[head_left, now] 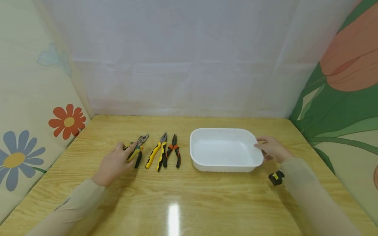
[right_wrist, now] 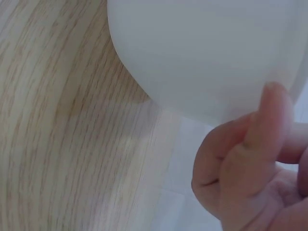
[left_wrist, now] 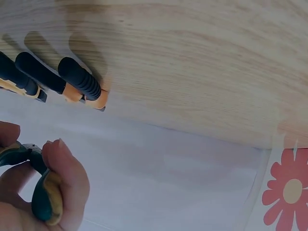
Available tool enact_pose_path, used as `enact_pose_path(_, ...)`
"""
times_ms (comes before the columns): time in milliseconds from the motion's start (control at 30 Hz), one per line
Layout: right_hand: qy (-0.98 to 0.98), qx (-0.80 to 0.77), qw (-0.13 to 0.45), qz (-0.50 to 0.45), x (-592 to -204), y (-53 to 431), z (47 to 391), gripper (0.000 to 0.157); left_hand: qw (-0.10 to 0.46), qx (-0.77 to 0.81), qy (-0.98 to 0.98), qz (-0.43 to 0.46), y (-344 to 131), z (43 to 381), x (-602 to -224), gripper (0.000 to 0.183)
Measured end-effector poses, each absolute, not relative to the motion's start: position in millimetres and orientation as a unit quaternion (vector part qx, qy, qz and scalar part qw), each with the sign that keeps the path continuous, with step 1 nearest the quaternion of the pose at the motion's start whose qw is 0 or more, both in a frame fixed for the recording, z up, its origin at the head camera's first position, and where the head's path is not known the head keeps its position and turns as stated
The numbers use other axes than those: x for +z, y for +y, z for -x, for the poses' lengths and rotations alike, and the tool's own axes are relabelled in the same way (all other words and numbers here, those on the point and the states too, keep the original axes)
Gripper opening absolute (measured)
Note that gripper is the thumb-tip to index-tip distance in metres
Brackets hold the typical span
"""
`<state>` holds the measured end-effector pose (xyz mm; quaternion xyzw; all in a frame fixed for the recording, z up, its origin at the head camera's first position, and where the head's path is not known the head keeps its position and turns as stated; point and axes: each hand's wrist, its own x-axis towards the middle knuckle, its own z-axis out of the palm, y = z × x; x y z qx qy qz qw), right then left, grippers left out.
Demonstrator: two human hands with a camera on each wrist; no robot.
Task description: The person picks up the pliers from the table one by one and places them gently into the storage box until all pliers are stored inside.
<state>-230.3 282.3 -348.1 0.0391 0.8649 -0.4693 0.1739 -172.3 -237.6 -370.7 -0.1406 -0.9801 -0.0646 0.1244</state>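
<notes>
My left hand [head_left: 113, 164] grips a pair of pliers [head_left: 137, 151] with green-and-yellow handles, at the left of the table. In the left wrist view, my fingers and thumb are curled round the pliers' handles [left_wrist: 47, 198]. At the right, my right hand [head_left: 274, 149] pinches the right end of a white plastic tub [head_left: 224, 167] at its rim. The right wrist view has the thumb against the tub's wall [right_wrist: 202, 57]. Just right of the left hand lie yellow-and-black combination pliers [head_left: 159, 151] and orange-and-black needle-nose pliers [head_left: 172, 152], side by side.
A small black-and-yellow object [head_left: 276, 177], perhaps a tape measure, lies below the right hand, beside the sleeve. The wooden table [head_left: 133, 203] meets a white cloth backdrop [head_left: 189, 82]. Floral panels stand at both sides.
</notes>
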Motion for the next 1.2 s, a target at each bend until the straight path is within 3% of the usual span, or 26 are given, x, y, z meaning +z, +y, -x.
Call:
enact_pose_path(467, 0.868, -0.461, 0.179, -0.041, -346, 282, 230, 0.053, 0.180, -0.029, -0.965, 0.189, -229, 171, -367, 0.057)
enact_pose_path(1200, 0.873, -0.450, 0.180, -0.050, -344, 280, 231, 0.052, 0.177, -0.020, -0.961, 0.212, -219, 173, -366, 0.060)
